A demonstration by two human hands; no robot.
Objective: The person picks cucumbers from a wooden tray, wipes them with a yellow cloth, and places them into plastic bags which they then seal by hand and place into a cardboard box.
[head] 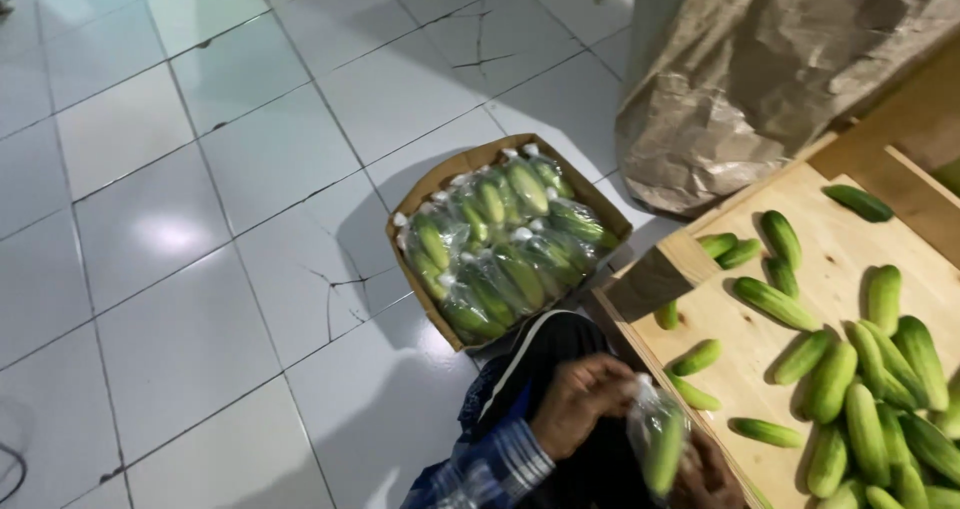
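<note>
I see a floor [180,299] of large pale glossy tiles, several of them cracked, with a bright glare patch from an overhead light. On it stands an open cardboard box [480,159] packed with clear bags of cucumbers [505,249], filling it to the rim. Beyond it, near the upper right, a crumpled brown paper sack [780,79] rests against the far edge of a pale wooden tray [745,369]. Loose cucumbers [870,389] lie across the tray, thickest toward its right edge, a few scattered singly along the near left edge.

At the bottom of the view, just at the tray's near left corner, my left hand [580,404] pinches the top of a clear plastic bag [660,439] holding cucumbers; the fingers are closed on the plastic. My right hand [705,474] is under the bag at its lower end, mostly cut off by the frame, so I cannot tell how firmly it grips. A blue striped sleeve [500,464] covers the left forearm, above dark trousers.
</note>
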